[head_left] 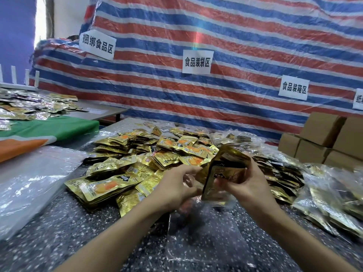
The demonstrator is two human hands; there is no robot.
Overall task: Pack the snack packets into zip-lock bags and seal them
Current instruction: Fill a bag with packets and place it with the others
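My right hand (243, 183) grips a stack of gold snack packets (225, 169), held upright above the table. My left hand (176, 187) pinches the mouth of a clear zip-lock bag (206, 232) just left of the stack. The bag hangs down from both hands onto the speckled table, and the stack's lower end sits at its opening. A big heap of loose gold packets (137, 163) lies behind and left of my hands.
Filled clear bags of packets (330, 205) lie at the right. Cardboard boxes (324, 142) stand at the far right. A pile of clear bags (29, 185) lies at the left, a second table with packets (29, 107) beyond. A striped tarp (216, 55) closes the back.
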